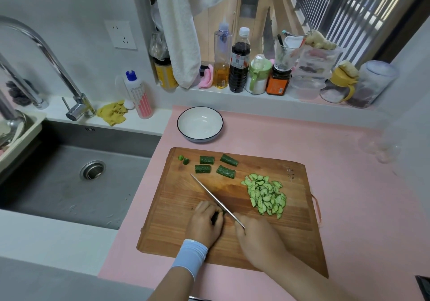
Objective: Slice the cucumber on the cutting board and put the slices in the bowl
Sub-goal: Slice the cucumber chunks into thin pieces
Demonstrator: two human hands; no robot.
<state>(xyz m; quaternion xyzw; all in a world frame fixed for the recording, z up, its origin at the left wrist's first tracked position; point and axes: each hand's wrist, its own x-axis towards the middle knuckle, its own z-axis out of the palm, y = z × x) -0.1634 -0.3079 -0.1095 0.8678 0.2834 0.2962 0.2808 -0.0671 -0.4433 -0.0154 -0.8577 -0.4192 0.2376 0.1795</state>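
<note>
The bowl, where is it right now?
In the head view, the bowl sits empty on the pink mat beyond the far left corner of the cutting board, right of the sink.

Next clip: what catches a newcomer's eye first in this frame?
The long knife, gripped by the right hand, angles across the wooden cutting board, its blade against a dark cucumber piece that the left hand holds down near the board's front edge. To the blade's right lies a pale green heap of slices. The white bowl behind the board holds none yet, and four chunks wait at the board's far left.
</note>
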